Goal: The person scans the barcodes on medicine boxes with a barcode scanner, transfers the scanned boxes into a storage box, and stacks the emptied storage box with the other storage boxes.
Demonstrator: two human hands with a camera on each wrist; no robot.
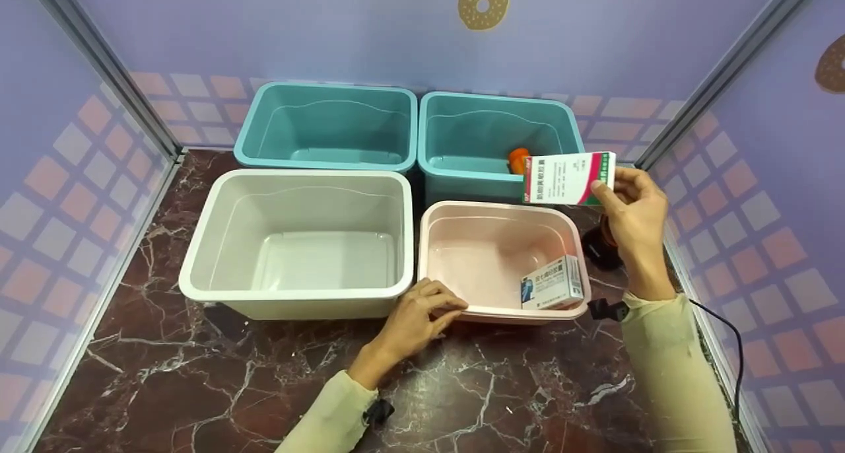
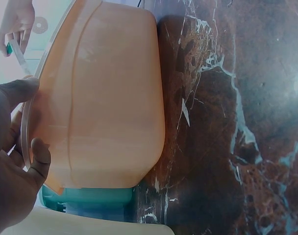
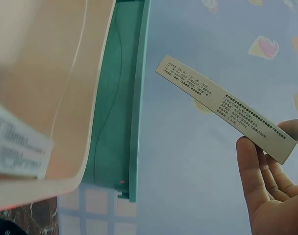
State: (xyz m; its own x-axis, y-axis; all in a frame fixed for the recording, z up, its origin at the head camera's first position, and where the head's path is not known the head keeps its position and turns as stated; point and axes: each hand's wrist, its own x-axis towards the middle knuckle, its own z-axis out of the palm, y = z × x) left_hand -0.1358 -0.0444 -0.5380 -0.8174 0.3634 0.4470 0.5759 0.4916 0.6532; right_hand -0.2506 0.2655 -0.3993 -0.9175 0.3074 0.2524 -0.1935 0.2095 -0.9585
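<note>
My right hand [image 1: 635, 209] pinches the right end of a white, red and green medicine box [image 1: 569, 179], held over the front rim of the right teal bin [image 1: 488, 174]. In the right wrist view the box's narrow printed side [image 3: 227, 107] faces the camera, with thumb and fingers of the hand [image 3: 274, 186] at its lower end. My left hand [image 1: 412, 317] grips the front rim of the pink bin [image 1: 488, 261]; in the left wrist view the hand [image 2: 16, 147] has thumb and fingers around that rim. Another white box [image 1: 551, 284] leans inside the pink bin's right side.
A white bin [image 1: 297, 294] stands left of the pink one, with a left teal bin [image 1: 323, 162] behind it. An orange item [image 1: 519, 161] lies in the right teal bin. A dark round object [image 1: 602, 248] and a black cable [image 1: 738, 354] are at the right.
</note>
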